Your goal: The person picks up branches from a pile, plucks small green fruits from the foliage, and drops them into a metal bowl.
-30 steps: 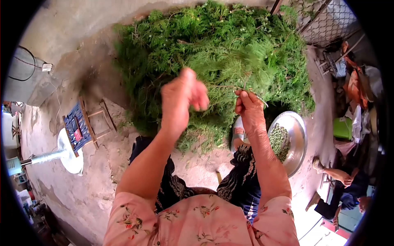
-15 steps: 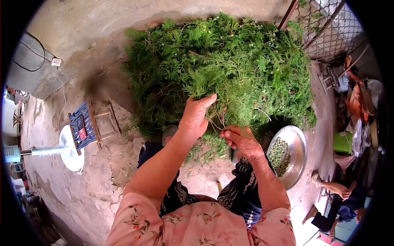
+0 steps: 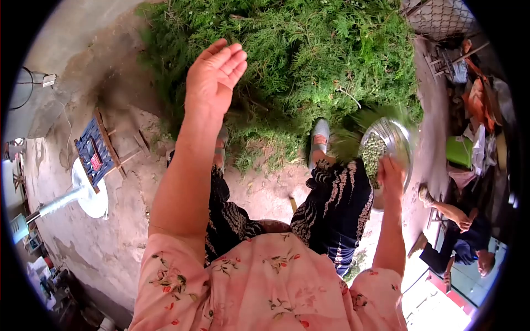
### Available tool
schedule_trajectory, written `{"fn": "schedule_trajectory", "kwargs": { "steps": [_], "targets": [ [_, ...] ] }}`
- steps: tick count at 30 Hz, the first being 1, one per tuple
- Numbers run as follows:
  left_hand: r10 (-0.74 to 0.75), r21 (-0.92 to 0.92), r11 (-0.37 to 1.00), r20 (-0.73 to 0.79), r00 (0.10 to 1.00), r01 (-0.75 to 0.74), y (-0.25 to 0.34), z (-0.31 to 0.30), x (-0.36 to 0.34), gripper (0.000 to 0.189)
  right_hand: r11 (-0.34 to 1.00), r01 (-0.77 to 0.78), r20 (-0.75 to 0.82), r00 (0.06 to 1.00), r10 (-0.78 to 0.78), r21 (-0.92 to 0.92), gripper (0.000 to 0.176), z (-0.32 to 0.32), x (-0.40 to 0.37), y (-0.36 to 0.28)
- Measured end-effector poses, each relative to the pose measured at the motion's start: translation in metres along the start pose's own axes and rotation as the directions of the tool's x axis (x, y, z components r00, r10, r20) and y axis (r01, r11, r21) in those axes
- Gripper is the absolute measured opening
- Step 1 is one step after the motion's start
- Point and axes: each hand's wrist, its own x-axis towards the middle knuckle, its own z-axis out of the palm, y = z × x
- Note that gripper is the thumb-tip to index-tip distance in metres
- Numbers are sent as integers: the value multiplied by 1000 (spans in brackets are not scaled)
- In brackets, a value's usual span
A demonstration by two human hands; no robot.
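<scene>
My left hand (image 3: 211,77) is raised over the near left part of a big heap of green, feathery evergreen branches (image 3: 309,60). Its palm is turned inward, the fingers lie loosely stretched, and nothing is in it. Off to the right, my right hand (image 3: 391,172) is closed around the stem end of a leafy evergreen branch (image 3: 353,129), smeared by motion. This branch reaches up and left across a shiny metal bowl (image 3: 407,144). Small pale green cones or seed pods (image 3: 372,150) lie in the bowl, partly covered by the branch and hand.
A low stool (image 3: 95,151) with a blue woven seat stands at left beside a fan with a white round base (image 3: 91,193). At right are a green container (image 3: 459,151), bags, and a seated person (image 3: 461,237). Wire mesh (image 3: 441,19) stands behind the heap.
My right hand has carried a branch from the heap rightward to the bowl. My left hand has let go of the foliage and moved up and left. The view has tilted down.
</scene>
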Motion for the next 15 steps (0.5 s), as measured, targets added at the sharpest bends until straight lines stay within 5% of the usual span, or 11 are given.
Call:
{"fn": "schedule_trajectory", "kwargs": {
  "steps": [3,5,8,11,15],
  "targets": [
    [44,6,999,-88,995,-44,21,-14,4,12,980,-174,-167,968,188,98,27,-93,-30,117],
    [92,-11,995,-143,985,-95,38,-27,9,10,869,-476,-326,807,493,136,25,-175,-80,212],
    [168,-21,983,-268,949,-180,66,-48,10,10,766,-643,-456,678,577,13,20,-252,-202,267],
    [225,-18,969,-343,912,-246,90,-63,3,10,638,-743,-590,613,525,-204,15,-294,-246,274],
    [306,26,949,-304,902,-313,102,-82,-5,14,656,-568,-606,768,207,-496,19,-307,-159,213]
  ]
}}
